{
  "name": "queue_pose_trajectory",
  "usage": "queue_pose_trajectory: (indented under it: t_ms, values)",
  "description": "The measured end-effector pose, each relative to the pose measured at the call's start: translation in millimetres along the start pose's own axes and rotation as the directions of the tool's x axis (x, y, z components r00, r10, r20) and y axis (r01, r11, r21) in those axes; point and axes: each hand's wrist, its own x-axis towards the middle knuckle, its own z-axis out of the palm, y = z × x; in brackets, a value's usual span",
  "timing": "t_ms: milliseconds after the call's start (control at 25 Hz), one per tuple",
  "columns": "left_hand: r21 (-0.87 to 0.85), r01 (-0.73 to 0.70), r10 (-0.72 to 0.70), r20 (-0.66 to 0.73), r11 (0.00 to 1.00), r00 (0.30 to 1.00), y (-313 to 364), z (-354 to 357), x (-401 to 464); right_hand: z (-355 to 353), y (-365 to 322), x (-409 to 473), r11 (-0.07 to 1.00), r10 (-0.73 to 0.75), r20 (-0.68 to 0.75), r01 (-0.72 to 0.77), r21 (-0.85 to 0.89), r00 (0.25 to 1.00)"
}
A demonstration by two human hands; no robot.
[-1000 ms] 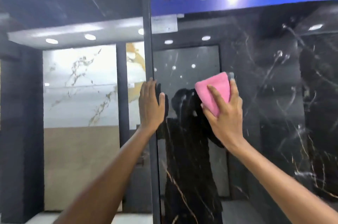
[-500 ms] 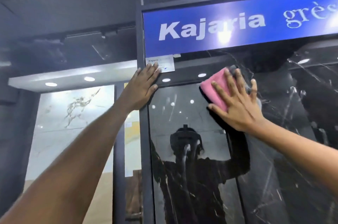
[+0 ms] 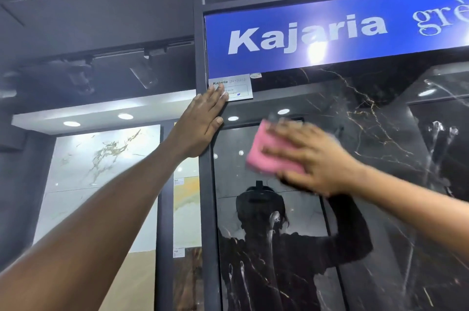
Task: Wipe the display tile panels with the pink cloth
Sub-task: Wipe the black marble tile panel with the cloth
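While the right hand (image 3: 312,158) presses the pink cloth (image 3: 269,153) flat against the black tile panel (image 3: 368,183), its fingers lie spread and straight over the cloth, smeared by motion blur. Folded into a thick pad, the cloth shows bright pink with soft, rounded edges; its left and lower parts stick out from under the fingers. It sits high on the panel, a little below the blue sign (image 3: 330,33) that reads "Kajaria" in white letters.

Glossy and dark, the panel carries thin gold and white veins, and it mirrors ceiling spotlights and the person with the head camera. To the cloth's left runs the dark frame post (image 3: 206,209), close by; to its right and below, the panel's surface stretches wide.

With fingers straight and held together, the left hand (image 3: 200,127) lies flat on the frame post, its fingertips overlapping the small white label (image 3: 238,88) stuck at the panel's top left corner, just under the sign.

Beyond the post to the left stands a white marble-look tile panel (image 3: 101,171) with tan veining, under a lit ceiling strip (image 3: 101,112) with round lights. Track spotlights (image 3: 144,74) hang from the dark ceiling above it.
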Motion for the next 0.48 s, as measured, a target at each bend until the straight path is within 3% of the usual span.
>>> queue_pose_trajectory:
  t_ms: [80,120,200,280,360,400,440,480]
  values:
    - [0.014,-0.011,0.011,0.008,1.000,1.000,0,0,-1,-14,35,51,0.923,0.384,-0.048,-0.382,0.048,0.922]
    - [0.025,-0.025,0.025,0.011,0.999,1.000,-1,0,-1,-16,35,66,0.875,0.481,-0.018,-0.478,0.069,0.877]
    - [0.047,-0.070,0.070,0.018,0.996,0.997,-4,-1,0,-3,4,60,0.931,0.364,-0.027,-0.362,0.055,0.931]
    - [0.051,-0.088,0.087,0.026,0.995,0.996,-8,-2,0,12,-54,9,0.999,-0.040,0.018,0.039,0.029,0.999]
    - [0.044,-0.083,0.081,0.028,0.996,0.996,-8,-1,-1,10,-72,-28,0.945,-0.326,0.110,0.323,0.047,0.939]
    - [0.041,-0.086,0.085,0.027,0.995,0.996,-7,-1,-1,12,-58,-22,0.932,-0.363,0.077,0.362,0.029,0.929]
    - [0.037,-0.092,0.091,0.027,0.995,0.995,-7,0,-1,10,-39,-2,0.961,-0.277,0.045,0.276,0.017,0.960]
    - [0.031,-0.097,0.096,0.025,0.995,0.995,-8,0,-2,6,-18,25,0.996,-0.081,0.004,0.081,0.026,0.997]
